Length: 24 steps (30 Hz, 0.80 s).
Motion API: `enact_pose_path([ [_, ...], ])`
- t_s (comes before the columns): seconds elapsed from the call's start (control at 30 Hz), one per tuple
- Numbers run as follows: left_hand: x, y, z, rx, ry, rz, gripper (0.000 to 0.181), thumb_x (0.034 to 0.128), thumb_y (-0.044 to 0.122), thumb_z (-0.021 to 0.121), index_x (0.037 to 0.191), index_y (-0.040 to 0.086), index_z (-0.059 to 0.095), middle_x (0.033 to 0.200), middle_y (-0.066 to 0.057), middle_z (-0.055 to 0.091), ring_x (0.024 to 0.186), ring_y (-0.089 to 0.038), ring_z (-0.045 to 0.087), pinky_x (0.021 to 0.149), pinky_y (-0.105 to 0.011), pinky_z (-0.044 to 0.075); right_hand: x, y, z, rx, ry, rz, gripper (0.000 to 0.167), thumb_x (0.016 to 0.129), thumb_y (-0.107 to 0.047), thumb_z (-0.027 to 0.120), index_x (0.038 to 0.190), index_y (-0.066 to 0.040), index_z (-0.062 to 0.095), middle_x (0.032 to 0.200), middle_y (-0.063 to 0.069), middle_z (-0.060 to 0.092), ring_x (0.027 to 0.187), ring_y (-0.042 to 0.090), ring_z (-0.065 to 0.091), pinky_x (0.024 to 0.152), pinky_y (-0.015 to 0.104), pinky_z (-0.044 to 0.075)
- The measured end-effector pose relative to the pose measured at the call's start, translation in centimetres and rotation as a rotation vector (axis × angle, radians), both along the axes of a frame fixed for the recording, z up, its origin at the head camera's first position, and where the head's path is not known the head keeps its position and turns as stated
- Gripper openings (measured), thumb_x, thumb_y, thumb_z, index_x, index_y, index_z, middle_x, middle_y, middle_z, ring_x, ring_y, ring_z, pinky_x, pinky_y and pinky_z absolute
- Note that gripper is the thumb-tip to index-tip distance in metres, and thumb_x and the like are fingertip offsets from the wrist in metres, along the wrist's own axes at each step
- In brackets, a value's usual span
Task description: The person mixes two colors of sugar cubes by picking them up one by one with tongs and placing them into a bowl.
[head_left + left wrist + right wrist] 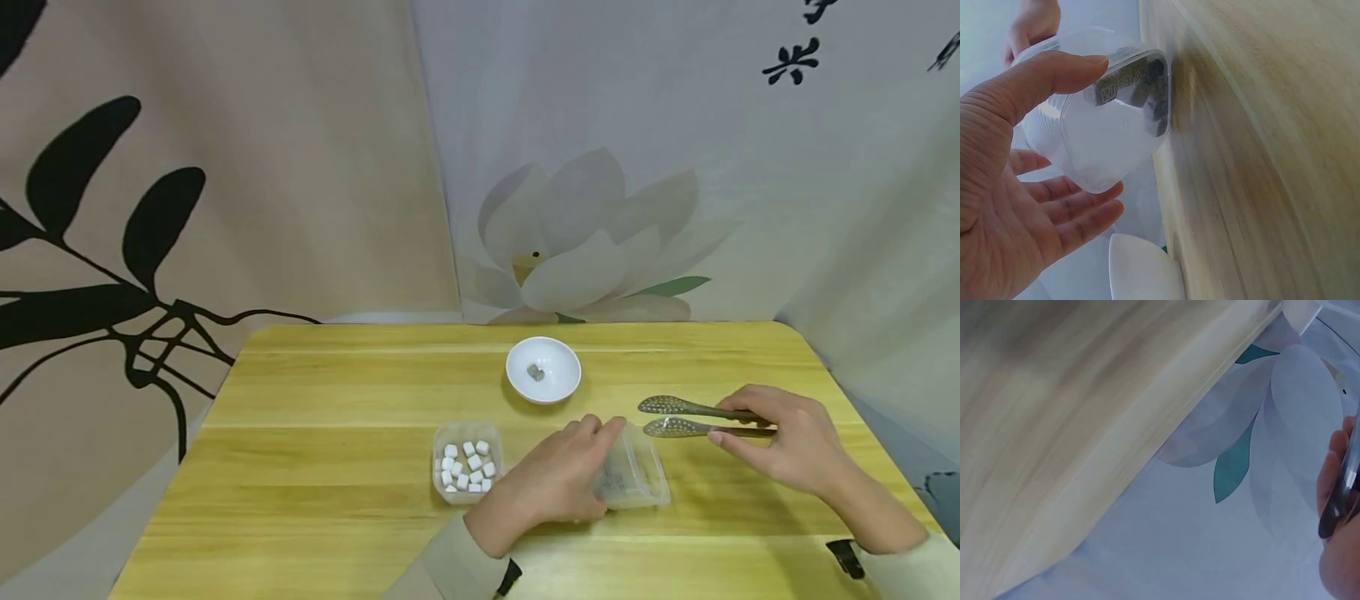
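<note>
While R hand (795, 437) grips tongs (705, 408), L hand (558, 475): curved round a clear tub (637, 475), thumb on one wall, fingers on the opp. side; part-way spread, abt as wide as the tub; fingers fairly straight in the L wrist view
Clear tub: right of table ctr, btwn L hand & tongs; tipped, base twd L wrist cam., mouth twd R hand; whether it touches the table, can't tell
Dark cubes (1139, 94): inside clear tub, bunched at its table-side; seen thru the plastic, blurry, so no exact count
R hand grip: thumb one side, fingers other, closed in on the tong arms; mostly out of frame in R wrist view
Tongs: perforated, spoon-shaped ends; tips apart, pointing left, just beside clear tub
White bowl (564, 367): upright nr back edge, approx. mid-table; a few grey-brown cubes (536, 372) in the bottom, touching
White-cube tub (452, 433): upright, left of L forearm; white cubes (475, 462) spread over its floor
Table (300, 500): yellowish wood grain, rounded back corners
Backdrop (360, 167): hanging cloth w/ lotus print (585, 242), dark leaf print (82, 167) at left
Sleeves (453, 562): pale; black straps at both wrists
</note>
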<state>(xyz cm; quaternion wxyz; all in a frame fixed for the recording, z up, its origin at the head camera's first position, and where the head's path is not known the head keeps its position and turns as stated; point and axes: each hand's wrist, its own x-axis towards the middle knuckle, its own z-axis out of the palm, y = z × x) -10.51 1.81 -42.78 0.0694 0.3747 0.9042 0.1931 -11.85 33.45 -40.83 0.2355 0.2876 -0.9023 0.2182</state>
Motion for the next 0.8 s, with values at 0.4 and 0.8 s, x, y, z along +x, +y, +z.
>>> enact_pose_path([
  [0.4, -0.1, 0.0, 0.2, 0.008, 0.007, -0.001, 0.110, 0.0687, 0.029, 0.099, 0.157, 0.014, 0.034, 0.120, -0.002, 0.055, 0.094, -0.009, 0.053, 0.079, -0.019, 0.048, 0.9, 0.4, 0.1, 0.128, 0.120, 0.099, 0.038, 0.089, -0.059, 0.074, 0.088, -0.021, 0.078, 0.086, -0.011, 0.071, 0.066, 0.008, 0.065, 0.054, 0.022, 0.050],
  [0.8, -0.1, -0.1, 0.2, 0.013, 0.010, -0.006, 0.107, 0.0692, 0.029, 0.098, 0.154, 0.015, 0.035, 0.117, -0.001, 0.055, 0.091, -0.009, 0.051, 0.076, -0.018, 0.046, 0.7, -1.1, -1.0, 0.154, 0.102, 0.185, 0.037, 0.092, -0.059, 0.072, 0.088, -0.023, 0.078, 0.084, -0.013, 0.067, 0.066, 0.003, 0.060, 0.049, 0.018, 0.044],
])
